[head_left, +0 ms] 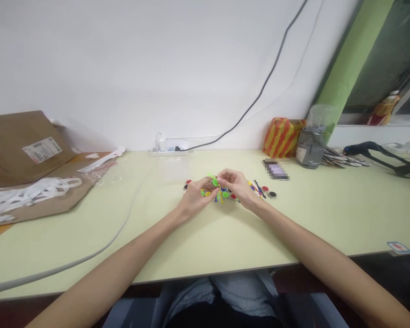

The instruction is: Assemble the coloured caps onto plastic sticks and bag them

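Between my two hands, just above the table, is a small bright green plastic piece (215,181) with a round part and a thin strip. My left hand (197,197) has its thumb and fingers closed around the piece from the left. From the right, my right hand (235,184) pinches it with thumb and fingertips; the exact grip is too small to make out. Behind and below the hands lies a spread of small coloured plastic discs and sticks, partly hidden. To its right are a black disc (272,194), a red disc (265,188) and a dark blue stick (259,188).
On the pale table (212,246), a phone (276,170) lies beyond my right hand. A power strip (170,151) sits by the wall. Brown packaging (27,148) and white straps (30,193) occupy the left; a striped bag (283,137) stands back right. A grey cable (105,246) crosses the left.
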### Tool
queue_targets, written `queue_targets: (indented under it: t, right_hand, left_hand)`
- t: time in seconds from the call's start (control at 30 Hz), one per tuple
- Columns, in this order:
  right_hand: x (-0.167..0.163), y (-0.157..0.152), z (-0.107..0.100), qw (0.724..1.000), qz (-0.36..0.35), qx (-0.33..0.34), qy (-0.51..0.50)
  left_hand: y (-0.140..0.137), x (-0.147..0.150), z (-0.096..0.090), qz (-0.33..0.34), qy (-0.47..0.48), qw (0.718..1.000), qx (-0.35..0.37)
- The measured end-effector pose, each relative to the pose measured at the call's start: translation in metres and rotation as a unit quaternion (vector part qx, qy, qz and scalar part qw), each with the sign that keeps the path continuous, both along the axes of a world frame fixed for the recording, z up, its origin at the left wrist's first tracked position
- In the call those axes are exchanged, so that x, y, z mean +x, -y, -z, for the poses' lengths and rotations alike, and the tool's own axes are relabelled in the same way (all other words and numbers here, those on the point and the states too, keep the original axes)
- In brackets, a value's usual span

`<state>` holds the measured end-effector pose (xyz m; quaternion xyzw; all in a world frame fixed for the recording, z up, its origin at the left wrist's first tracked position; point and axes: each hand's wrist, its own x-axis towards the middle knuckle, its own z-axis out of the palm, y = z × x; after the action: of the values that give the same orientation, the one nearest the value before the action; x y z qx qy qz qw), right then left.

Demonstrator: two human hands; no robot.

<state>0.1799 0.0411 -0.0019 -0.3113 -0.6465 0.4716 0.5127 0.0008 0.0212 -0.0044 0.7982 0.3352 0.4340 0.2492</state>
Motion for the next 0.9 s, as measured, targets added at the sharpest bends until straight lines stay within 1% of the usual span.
queue_targets:
  t: [0.13,0.37,0.6,0.8,0.9]
  right_hand:
    - [0.001,-0.002,0.002,1.0,-0.015,0.0,0.004]
    - [0.0,-0.007,0.009,1.0,-0.014,0.003,0.01]
    - [0.002,-0.005,0.008,0.999,-0.025,-0.001,0.044]
    - [0.002,-0.002,0.008,0.999,-0.014,-0.014,0.049]
    - [0.001,-0.005,0.012,0.999,-0.014,-0.007,0.048]
  left_hand:
    - [0.0,-0.001,-0.002,-0.021,-0.009,1.0,0.021]
    - [-0.01,-0.011,0.004,-0.047,-0.068,0.994,0.077]
    - [-0.01,-0.014,0.001,-0.043,-0.109,0.983,0.141]
    - [-0.012,-0.016,0.0,-0.045,-0.132,0.976,0.17]
    - [-0.011,-0.017,-0.001,-0.067,-0.15,0.967,0.195]
